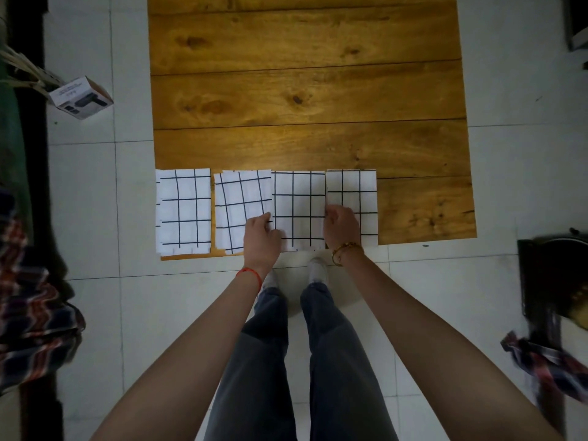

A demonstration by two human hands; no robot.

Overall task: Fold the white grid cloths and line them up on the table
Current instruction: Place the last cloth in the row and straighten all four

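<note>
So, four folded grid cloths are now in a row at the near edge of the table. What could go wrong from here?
1. The third cloth reaches the near edge of the table and may even hang over it; a pull toward the person could drag it off.
2. The left hand rests partly on the second cloth, which already lies slightly tilted; sliding could skew it more.
3. The right hand lies on the fourth cloth, where it meets the third, so adjusting one may shift the other.

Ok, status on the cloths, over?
Left hand and right hand pinching the third cloth's side edges. Four cloths in a row at the table's near edge. Nothing in the way.
</note>
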